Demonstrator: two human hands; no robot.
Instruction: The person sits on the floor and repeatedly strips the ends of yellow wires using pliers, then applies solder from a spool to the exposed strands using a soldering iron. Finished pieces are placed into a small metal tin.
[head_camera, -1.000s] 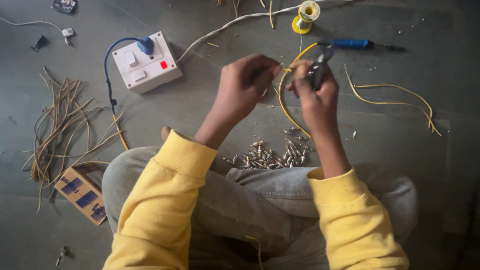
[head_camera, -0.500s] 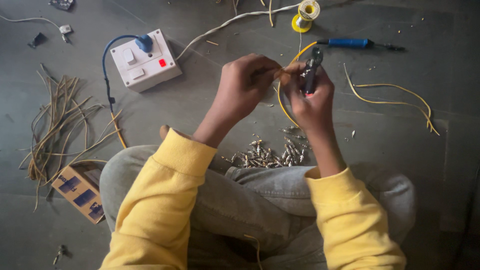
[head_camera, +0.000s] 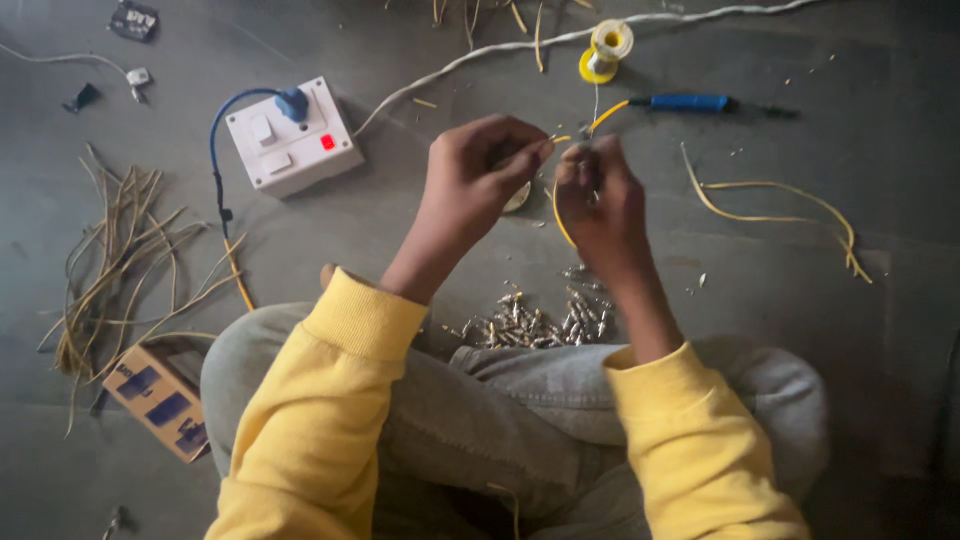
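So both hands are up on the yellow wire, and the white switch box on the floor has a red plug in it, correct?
Not quite: the head view shows a blue plug in the white switch box, not a red one. Both the left hand and right hand are on the yellow wire.

Yellow wire (head_camera: 556, 205) partly hidden by hands, small tool (head_camera: 583, 150) indistinct

A bare grey floor (head_camera: 860, 380) is filling the whole view, looking dusty and dimly lit. Soft light is falling evenly across it, casting only faint shadows. No walls are showing.
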